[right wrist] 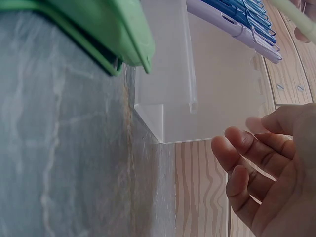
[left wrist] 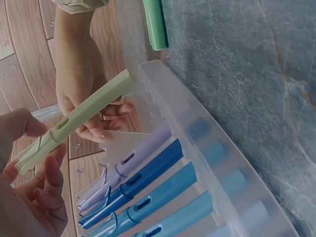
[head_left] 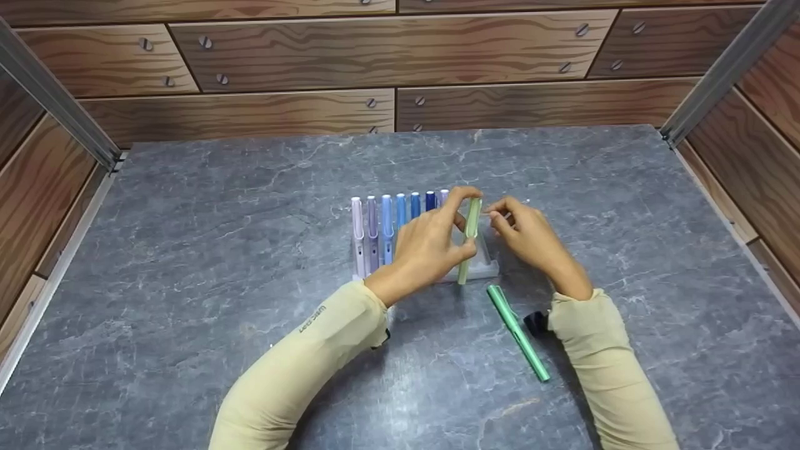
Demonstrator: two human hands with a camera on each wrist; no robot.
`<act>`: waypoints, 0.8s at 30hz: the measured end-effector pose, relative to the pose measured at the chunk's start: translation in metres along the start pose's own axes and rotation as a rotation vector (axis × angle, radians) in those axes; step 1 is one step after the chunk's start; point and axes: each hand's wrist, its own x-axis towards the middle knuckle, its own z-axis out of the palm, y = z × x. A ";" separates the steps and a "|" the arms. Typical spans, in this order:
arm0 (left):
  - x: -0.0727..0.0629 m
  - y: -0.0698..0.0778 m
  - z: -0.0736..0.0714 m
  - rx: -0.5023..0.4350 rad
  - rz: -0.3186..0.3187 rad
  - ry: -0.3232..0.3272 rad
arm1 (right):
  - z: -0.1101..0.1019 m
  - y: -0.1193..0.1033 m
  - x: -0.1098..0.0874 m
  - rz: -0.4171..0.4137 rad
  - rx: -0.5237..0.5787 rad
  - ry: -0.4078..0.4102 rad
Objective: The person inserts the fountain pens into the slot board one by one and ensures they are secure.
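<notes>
My left hand [head_left: 428, 244] pinches a light green pen [head_left: 473, 219] between thumb and fingers, over the right part of a translucent pen rack [head_left: 484, 270]. In the left wrist view the pen tilts above the rack, its clip end in my fingers. Several pens stand side by side in the rack, among them a lilac pen [left wrist: 148, 146] and a dark blue pen [left wrist: 148, 170]; my left hand hides some in the head view. My right hand [head_left: 531, 234], fingers loosely bent and holding nothing, hovers by the rack's right side, fingertips close to its edge [right wrist: 210, 138].
A darker green pen [head_left: 517, 333] lies on the grey marbled table [head_left: 219, 250], in front of the rack and near my right sleeve. A black wrist strap part [head_left: 535, 324] shows beside that sleeve. Wood-patterned panels [head_left: 400, 53] enclose the back and sides.
</notes>
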 end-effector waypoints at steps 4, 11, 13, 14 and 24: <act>0.001 -0.001 0.002 0.047 0.018 0.047 | 0.000 0.000 0.000 0.001 -0.001 -0.001; 0.004 -0.004 0.005 0.104 0.047 0.107 | 0.001 -0.001 0.000 0.001 0.002 0.002; 0.005 -0.005 0.006 0.114 0.052 0.115 | 0.001 -0.001 0.000 0.002 0.002 0.002; 0.005 -0.005 0.006 0.121 0.053 0.120 | 0.000 -0.001 0.000 0.002 0.003 0.001; 0.007 -0.010 0.011 0.168 0.071 0.153 | 0.000 0.000 0.000 0.010 0.009 -0.007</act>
